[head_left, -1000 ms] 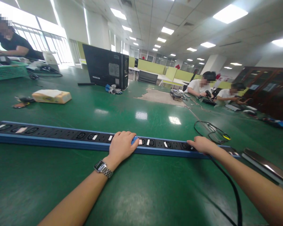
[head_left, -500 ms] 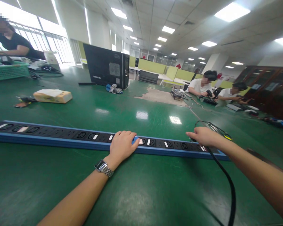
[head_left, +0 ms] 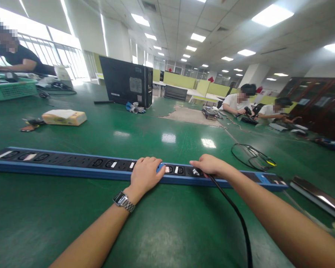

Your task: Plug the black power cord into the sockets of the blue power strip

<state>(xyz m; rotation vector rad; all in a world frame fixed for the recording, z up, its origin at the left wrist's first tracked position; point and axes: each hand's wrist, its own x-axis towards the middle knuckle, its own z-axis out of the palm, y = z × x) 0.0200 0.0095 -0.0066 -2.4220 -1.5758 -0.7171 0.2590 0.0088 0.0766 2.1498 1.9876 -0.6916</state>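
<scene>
A long blue and black power strip [head_left: 72, 163] lies across the green table [head_left: 167, 230] in front of me. My left hand [head_left: 145, 175], a metal watch on its wrist, rests palm down on the strip's middle, fingers curled over its top. My right hand [head_left: 209, 165] is closed on the plug end of a black cable [head_left: 237, 219], held over a socket just right of the left hand. The cable trails back under my right forearm towards me.
A coiled black cable [head_left: 251, 156] lies beyond the strip's right end, a grey metal bar [head_left: 318, 197] at the right. Further off stand a black computer case [head_left: 127, 80], a yellow box [head_left: 64, 117] and a green basket [head_left: 12, 89]. Other people sit at the far left and far right.
My right hand lifted the cable plug from the strip's right end and carried it left along the strip, close to my left hand. The left hand stayed put.
</scene>
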